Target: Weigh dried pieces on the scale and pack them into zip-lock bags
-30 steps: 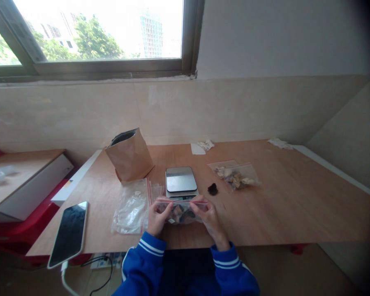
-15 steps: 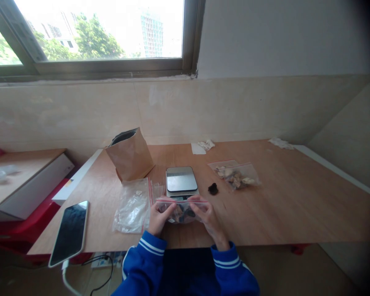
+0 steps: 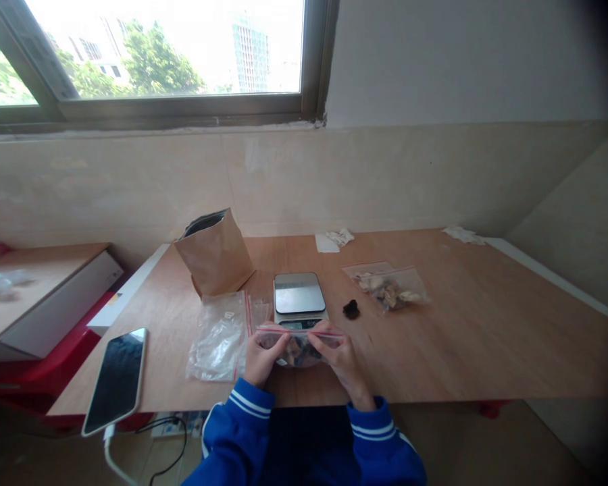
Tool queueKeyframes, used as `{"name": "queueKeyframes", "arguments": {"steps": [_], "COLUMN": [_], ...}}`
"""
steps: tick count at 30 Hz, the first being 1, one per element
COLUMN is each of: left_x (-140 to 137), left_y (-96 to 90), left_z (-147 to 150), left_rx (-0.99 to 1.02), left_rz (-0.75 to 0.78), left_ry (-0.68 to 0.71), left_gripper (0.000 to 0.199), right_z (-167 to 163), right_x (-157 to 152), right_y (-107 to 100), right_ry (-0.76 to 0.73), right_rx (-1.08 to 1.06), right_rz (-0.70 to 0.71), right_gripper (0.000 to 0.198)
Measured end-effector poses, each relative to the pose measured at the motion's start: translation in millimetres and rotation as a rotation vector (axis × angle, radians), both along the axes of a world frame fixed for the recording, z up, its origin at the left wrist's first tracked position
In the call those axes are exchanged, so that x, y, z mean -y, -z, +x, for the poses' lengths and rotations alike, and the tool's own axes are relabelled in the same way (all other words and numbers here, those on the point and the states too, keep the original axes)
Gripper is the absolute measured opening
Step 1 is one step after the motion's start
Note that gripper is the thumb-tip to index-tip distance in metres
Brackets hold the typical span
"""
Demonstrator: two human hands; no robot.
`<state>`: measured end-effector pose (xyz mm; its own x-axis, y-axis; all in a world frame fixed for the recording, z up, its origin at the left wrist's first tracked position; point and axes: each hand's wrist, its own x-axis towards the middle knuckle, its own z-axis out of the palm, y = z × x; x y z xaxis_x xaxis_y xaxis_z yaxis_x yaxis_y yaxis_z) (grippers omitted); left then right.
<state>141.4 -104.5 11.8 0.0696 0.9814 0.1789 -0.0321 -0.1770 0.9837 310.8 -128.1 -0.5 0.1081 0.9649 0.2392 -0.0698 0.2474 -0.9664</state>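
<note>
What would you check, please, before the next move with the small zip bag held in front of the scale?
1. Both hands on the bag: ok. The left hand and right hand pinch the zip bag at its red strip.
2. Seal closed along its whole length: cannot tell.
3. Contents inside the bag: ok, dark and light pieces sit at the bottom.
4. Scale platform bare: ok.
5. Loose dark piece apart from the bag: ok, it lies on the table right of the scale.
6. Scale display reading: cannot tell, the bag hides it.
</note>
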Motion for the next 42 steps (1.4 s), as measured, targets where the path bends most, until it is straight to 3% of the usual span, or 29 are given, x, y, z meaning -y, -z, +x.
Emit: {"name": "queueKeyframes", "arguments": {"steps": [10, 15, 32, 39, 42], "left_x": [0, 0, 0, 2, 2], "left_y": [-5.6, -4.8, 1.1, -4.0, -3.3], "left_z": [1, 0, -3, -1, -2], "left_rx": [0.019, 0.022, -0.031, 0.007, 0.036], "left_rz": [0.013, 0.005, 0.036, 0.023, 0.009], "left_ry": [0.051, 0.081, 0.027, 0.042, 0.050], "left_gripper": [0.022, 0.018, 0.021, 0.021, 0.022], "right_z": [-1, -2, -16, -12, -11], "right_x": [2, 2, 2, 2, 3], "right_y": [4, 1, -5, -5, -3], "right_ry": [-0.117, -0.167, 0.081, 0.009, -0.060], "right_rx": [-0.126, -0.086, 0.049, -0.018, -0.123], "right_rz": [-0.135, -0.108, 0.011, -0.027, -0.110], "right_gripper": [0.018, 0.017, 0.016, 0.016, 0.031]}}
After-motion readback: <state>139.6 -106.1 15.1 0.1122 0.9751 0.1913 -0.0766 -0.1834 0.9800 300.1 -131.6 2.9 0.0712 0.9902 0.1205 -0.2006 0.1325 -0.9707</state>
